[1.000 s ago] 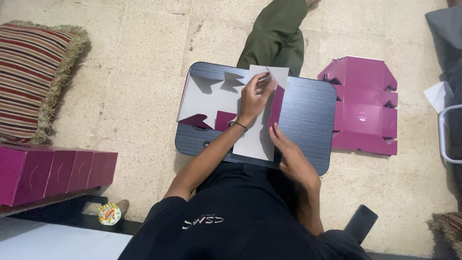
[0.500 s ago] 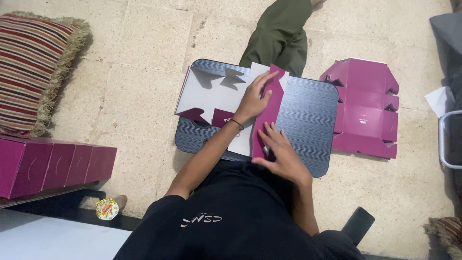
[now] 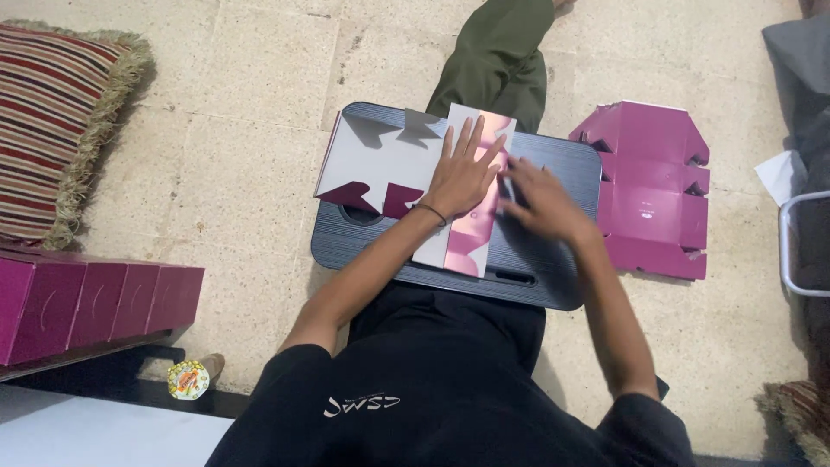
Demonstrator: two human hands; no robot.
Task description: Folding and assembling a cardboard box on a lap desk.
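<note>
A flat cardboard box blank (image 3: 380, 164), white inside and magenta outside, lies on a dark lap tray (image 3: 545, 259). Its right flap (image 3: 474, 233) is folded over, showing the glossy magenta side. My left hand (image 3: 462, 173) lies flat, fingers spread, pressing that flap down. My right hand (image 3: 540, 199) presses along the flap's right edge on the tray, a little blurred.
Another flat magenta box blank (image 3: 653, 199) lies on the stone floor to the right. A row of folded magenta boxes (image 3: 95, 303) stands at the left, below a striped cushion (image 3: 52, 130). A small round lid (image 3: 188, 379) lies near them. An outstretched leg (image 3: 497, 60) in green trousers lies beyond the tray.
The right flap stood half raised and has been folded flat onto the blank. My left hand now lies spread on it; my right hand moved up along its edge.
</note>
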